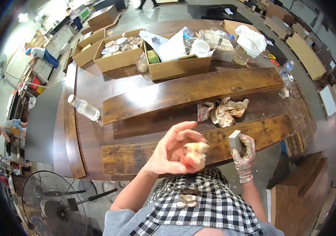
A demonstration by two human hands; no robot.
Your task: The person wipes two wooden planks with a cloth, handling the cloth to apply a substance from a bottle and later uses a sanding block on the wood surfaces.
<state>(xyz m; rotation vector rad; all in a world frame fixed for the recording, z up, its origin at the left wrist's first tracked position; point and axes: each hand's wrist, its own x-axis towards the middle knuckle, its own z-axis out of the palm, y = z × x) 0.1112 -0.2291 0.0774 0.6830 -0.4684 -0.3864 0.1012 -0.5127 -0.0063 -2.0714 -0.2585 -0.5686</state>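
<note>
My bare left hand [170, 147] is raised above the near edge of the table, fingers curled round a bitten fruit [195, 156]. Pale yellow flesh and a patch of red skin make it look like an apple. On my right hand [245, 161] is a white floral glove, closed on a small grey rectangular block [235, 142] beside the nearer plank. This brown-stained plank [136, 155] passes behind both hands. A crumpled, stained cloth [229, 111] lies beyond it, with a loose floral glove [204, 111] next to it.
A second stained plank [193, 88] lies farther back. At left stand a clear bottle [84, 108] and a long narrow board [71, 126]. Filled cardboard boxes [180, 69] line the far side. Scissors [272, 59] lie far right. A standing fan [54, 206] is at lower left; people work beyond.
</note>
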